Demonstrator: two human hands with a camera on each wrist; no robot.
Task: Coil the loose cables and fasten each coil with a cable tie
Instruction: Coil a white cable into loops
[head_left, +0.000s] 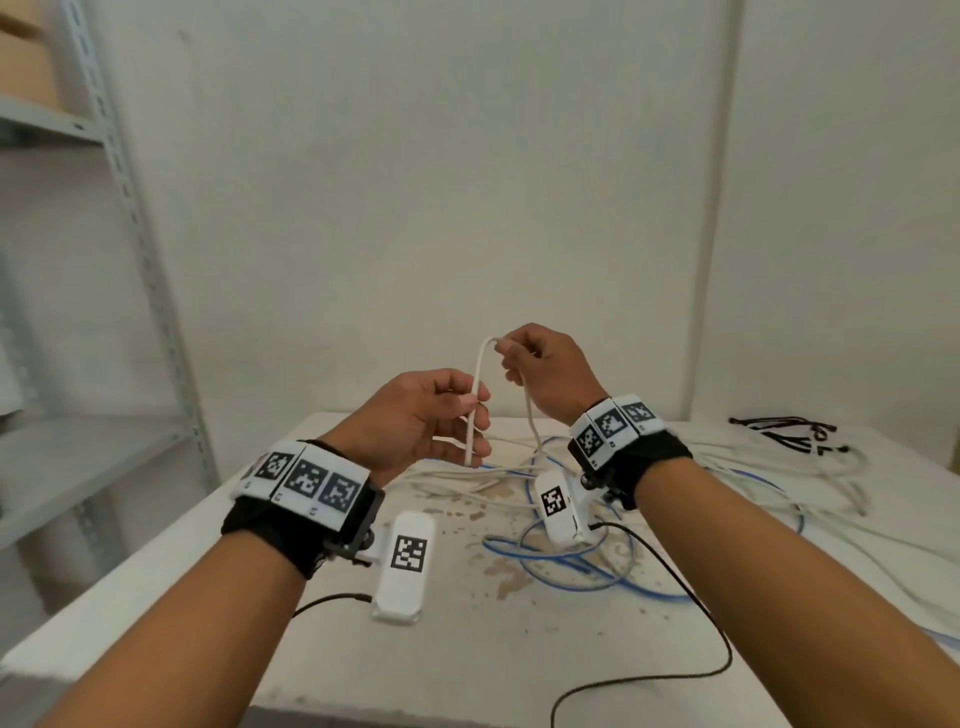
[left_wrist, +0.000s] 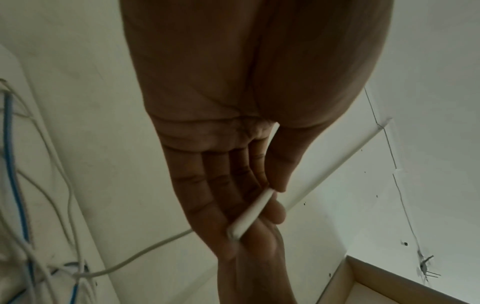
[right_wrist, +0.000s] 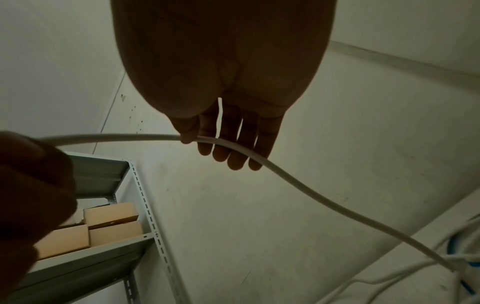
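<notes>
Together, left hand (head_left: 421, 415) and right hand (head_left: 545, 371) fingers pinch white cable (head_left: 479, 384)

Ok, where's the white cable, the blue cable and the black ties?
white cable (head_left: 475, 395), head view, on the raised stretch between both hands.
blue cable (head_left: 550, 555), head view, on a loop lying on the table.
black ties (head_left: 789, 431), head view, on the bundle's middle, far right.

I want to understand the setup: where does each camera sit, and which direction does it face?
Head: worn on the head, facing forward and down at the table; both forearms and hands show.
Left wrist: looks along the left hand; palm and fingers show.
Right wrist: looks along the right hand toward the shelf.
All three share the white cable.
</notes>
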